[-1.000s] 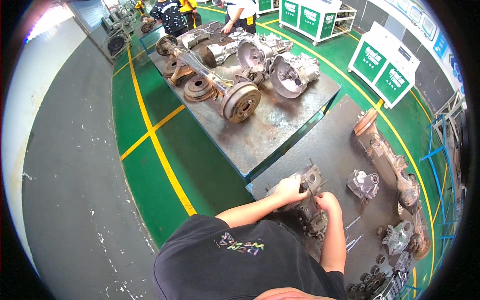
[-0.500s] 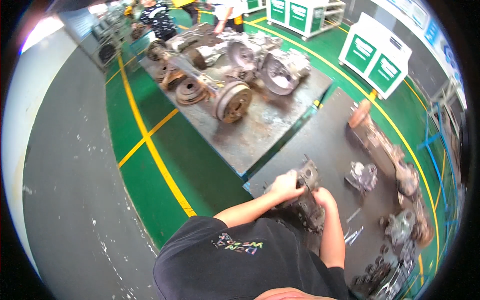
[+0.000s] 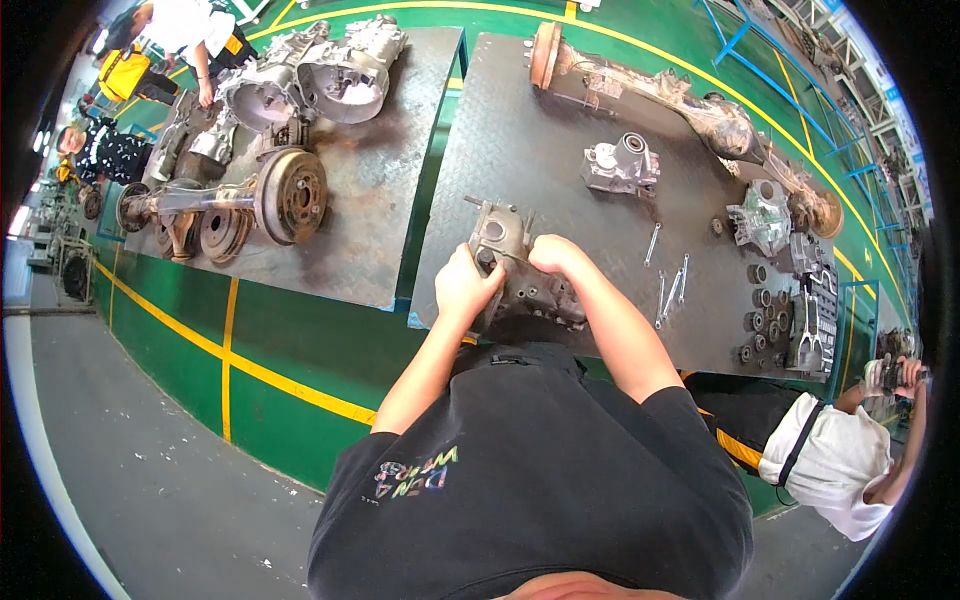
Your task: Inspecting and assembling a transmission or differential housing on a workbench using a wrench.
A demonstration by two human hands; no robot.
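A grey metal gearbox housing [image 3: 540, 295] lies at the near edge of the steel workbench [image 3: 480, 160]. My left hand [image 3: 465, 285] grips its left side, thumb beside a dark round part [image 3: 486, 258]. My right hand [image 3: 552, 258] is closed at the housing's upper middle, on something too small to make out. To their right lie several steel wrenches [image 3: 676, 285]. Beyond sits a silver casting [image 3: 620, 165] with a round bore on top.
A long rusty axle [image 3: 720, 130], another casting [image 3: 755, 215], bearings [image 3: 760, 320] and a tool case [image 3: 815, 320] share my bench. The left bench [image 3: 370, 220] holds an axle and bell housings, people behind it. A co-worker [image 3: 820, 450] stands at lower right, blue railings [image 3: 730, 50] beyond.
The view has swung to the right, bringing the co-worker at lower right into sight and shifting the left bench across the picture. Both my hands remain at the housing.
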